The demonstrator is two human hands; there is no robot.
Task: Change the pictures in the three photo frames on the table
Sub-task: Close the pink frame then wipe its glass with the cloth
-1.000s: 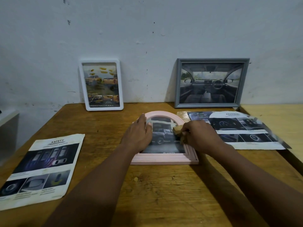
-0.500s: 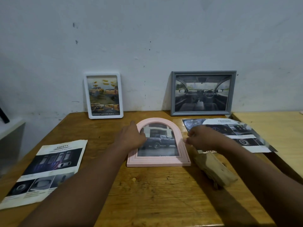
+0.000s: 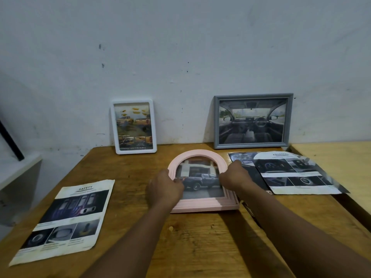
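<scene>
Photo frames are sharing a wooden bench (image 3: 190, 241) with two printed sheets. At the far left, a safety leaflet (image 3: 62, 219) is lying flat near the bench's edge. Behind it, a white frame (image 3: 134, 151) is leaning upright against the wall, showing yellow trucks. At the middle, the left grip (image 3: 164, 189) is curling round the left side of a pink arched frame (image 3: 197, 154), fingers lying over its truck picture. The right grip (image 3: 233, 177) is clasping the frame's right side in the same way. Further right, a grey frame (image 3: 216, 121) is leaning on the wall, showing a car interior. In front of it, a second leaflet (image 3: 297, 173) is lying flat.
</scene>
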